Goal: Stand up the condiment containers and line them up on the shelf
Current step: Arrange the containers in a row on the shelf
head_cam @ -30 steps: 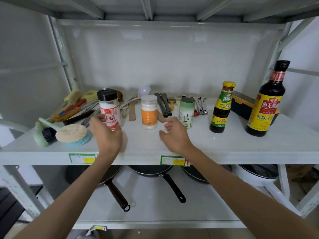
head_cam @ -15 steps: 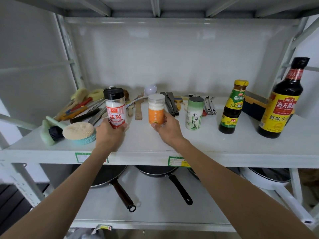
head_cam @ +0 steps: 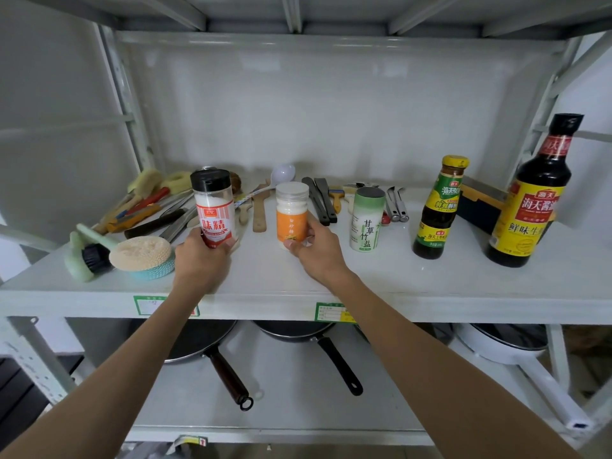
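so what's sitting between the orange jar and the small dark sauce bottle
In the head view, one thing: the upright green-and-white bamboo salt canister stands between the orange jar and the small dark sauce bottle.

The shelf [head_cam: 397,276] is white painted metal, smooth with a faint sheen. The MSG jar [head_cam: 214,207] and sugar jar [head_cam: 292,215] are clear plastic under glossy labels — dark glass for the soy sauce bottle [head_cam: 533,200]. The scrub pad [head_cam: 140,253] looks coarse and fibrous; the spatula [head_cam: 259,212], matt wood.
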The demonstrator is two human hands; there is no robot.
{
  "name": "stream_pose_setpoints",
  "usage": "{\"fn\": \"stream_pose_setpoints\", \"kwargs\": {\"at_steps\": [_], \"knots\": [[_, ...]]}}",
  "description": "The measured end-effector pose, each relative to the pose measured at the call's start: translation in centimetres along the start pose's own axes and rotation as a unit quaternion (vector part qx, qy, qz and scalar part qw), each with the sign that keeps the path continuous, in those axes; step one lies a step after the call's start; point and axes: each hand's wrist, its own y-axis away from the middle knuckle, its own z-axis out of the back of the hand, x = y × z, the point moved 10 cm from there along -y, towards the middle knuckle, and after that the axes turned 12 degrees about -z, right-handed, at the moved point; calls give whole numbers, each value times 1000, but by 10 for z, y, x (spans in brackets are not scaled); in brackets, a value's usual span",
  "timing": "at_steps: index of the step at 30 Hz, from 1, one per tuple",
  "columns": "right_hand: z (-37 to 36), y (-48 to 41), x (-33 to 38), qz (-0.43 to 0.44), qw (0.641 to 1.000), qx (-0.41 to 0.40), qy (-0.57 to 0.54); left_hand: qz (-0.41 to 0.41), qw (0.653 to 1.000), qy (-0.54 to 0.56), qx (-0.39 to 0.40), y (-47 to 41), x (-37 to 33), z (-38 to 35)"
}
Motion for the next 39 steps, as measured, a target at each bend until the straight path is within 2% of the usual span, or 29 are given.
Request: {"fn": "stream_pose_setpoints", "kwargs": {"at_steps": [4, 6, 8, 10, 12, 14, 16, 19, 30, 32, 36, 39], "knots": [[-3, 3, 2, 2, 1000, 9, 12, -5, 1000, -1, 3, 1, 0, -1], [2, 8, 0, -11, 1000, -14, 20, -4, 1000, -3, 3, 0, 0, -1], [30, 20, 0, -2, 992, -125, 32, -3, 1000, -2, 6, 0, 1, -3], [68, 40, 1, 24, 965, -257, 54, -4, 1000, -9, 10, -1, 3, -5], [99, 46, -9, -13, 942, -324, 89, -3, 1000, -14, 13, -1, 4, -6], [116, 36, -27, -96, 938, -315, 111, 2, 1000, -16, 14, -1, 4, -6], [117, 20, -44, -160, 946, -262, 105, 8, 1000, -10, 13, 0, 5, -6], [109, 5, -47, -153, 960, -200, 119, 5, 1000, -3, 9, 0, 5, -6], [108, 1, -46, -140, 960, -191, 152, -1, 1000, 0, 3, 2, 0, -4], [114, 9, -47, -145, 952, -219, 160, -1, 1000, 0, 2, 2, -1, -3], [158, 50, -38, -120, 899, -406, 115, -2, 1000, -3, -4, 3, -2, -1], [193, 60, -49, -152, 880, -447, 56, -5, 1000, 2, -2, 3, -3, -2]]}}
